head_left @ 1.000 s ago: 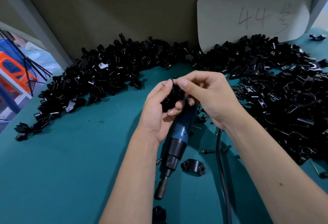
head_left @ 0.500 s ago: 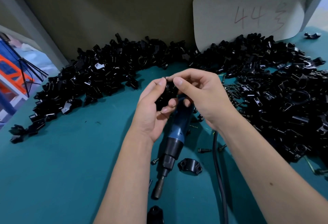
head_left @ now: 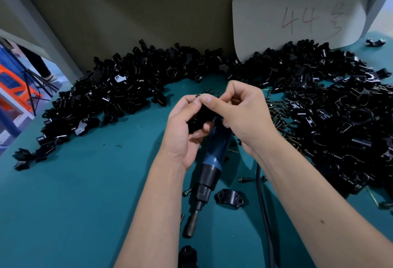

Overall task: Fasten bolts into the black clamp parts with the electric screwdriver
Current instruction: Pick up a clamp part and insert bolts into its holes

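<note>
My left hand (head_left: 185, 131) grips a black clamp part (head_left: 198, 119) above the green table (head_left: 74, 193). My right hand (head_left: 240, 114) pinches a small bolt (head_left: 197, 96) at the top of that clamp, thumb and forefinger meeting the left fingertips. The blue electric screwdriver (head_left: 209, 167) lies on the table under both hands, its bit pointing toward me and its black cable (head_left: 262, 204) running down to the right. Most of the clamp is hidden by my fingers.
Big heaps of black clamp parts curve along the back left (head_left: 119, 91) and fill the right side (head_left: 340, 119). Loose bolts (head_left: 278, 110) lie right of my hands. One clamp half (head_left: 230, 196) sits beside the screwdriver, another (head_left: 188, 255) at the near edge. A grey board (head_left: 297, 12) leans behind.
Both hands stayed together on the clamp. The right thumb and forefinger have closed in on the bolt at the clamp's top. The screwdriver has not moved.
</note>
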A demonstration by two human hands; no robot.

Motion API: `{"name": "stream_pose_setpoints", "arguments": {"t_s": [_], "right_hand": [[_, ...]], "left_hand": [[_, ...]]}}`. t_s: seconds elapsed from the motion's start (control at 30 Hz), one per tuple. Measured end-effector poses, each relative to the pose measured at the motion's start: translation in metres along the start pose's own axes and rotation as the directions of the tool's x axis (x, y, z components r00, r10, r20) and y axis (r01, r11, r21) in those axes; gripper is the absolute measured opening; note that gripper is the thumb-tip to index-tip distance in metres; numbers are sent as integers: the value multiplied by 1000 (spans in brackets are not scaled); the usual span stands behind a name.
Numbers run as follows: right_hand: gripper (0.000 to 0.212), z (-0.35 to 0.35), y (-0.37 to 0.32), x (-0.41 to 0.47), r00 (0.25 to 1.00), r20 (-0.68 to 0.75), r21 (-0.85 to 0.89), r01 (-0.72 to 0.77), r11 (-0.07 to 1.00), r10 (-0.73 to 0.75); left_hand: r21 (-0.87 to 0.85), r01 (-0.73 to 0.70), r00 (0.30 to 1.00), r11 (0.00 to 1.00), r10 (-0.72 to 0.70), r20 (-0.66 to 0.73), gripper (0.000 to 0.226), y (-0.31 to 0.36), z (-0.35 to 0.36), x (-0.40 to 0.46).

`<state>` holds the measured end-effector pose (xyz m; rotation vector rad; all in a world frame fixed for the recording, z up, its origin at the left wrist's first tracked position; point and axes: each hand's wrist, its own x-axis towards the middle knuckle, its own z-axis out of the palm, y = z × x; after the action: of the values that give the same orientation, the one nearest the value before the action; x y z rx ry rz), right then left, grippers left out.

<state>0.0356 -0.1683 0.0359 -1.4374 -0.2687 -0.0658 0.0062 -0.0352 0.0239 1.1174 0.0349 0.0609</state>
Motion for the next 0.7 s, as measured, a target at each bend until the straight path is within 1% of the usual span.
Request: {"name": "stream_pose_setpoints", "arguments": {"t_s": [0.07, 0.13, 0.23, 0.33, 0.43, 0.57, 0.7], "right_hand": [[45, -2, -1, 0, 1000, -18, -13, -13, 1000, 13], [41, -5, -3, 1, 1000, 8, -23, -30, 999, 30], [43, -13, -5, 4, 994, 45, 28, -104, 994, 103], [27, -16, -4, 4, 994, 82, 21, -75, 997, 73], [19, -14, -2, 4, 997, 71, -27, -15, 1000, 17], [13, -13, -1, 5, 999, 38, -25, 13, 1000, -12], [19, -15, 2, 6, 999, 16, -54, 42, 998, -41]], "left_hand": [[0, 1, 1000, 1000, -1, -12, 18, 0, 2, 0], [-49, 4, 1000, 999, -4, -7, 9, 1, 3, 0], [-143, 27, 1000, 989, -28, -6, 27, 4, 3, 0], [-204, 42, 999, 978, -46, -13, 25, 4, 2, 1], [-204, 24, 999, 979, -30, -25, 25, 4, 2, 2], [-156, -2, 998, 988, -8, -62, 26, 2, 2, 2], [-129, -33, 997, 991, 23, -74, 26, -1, 2, 3]]}}
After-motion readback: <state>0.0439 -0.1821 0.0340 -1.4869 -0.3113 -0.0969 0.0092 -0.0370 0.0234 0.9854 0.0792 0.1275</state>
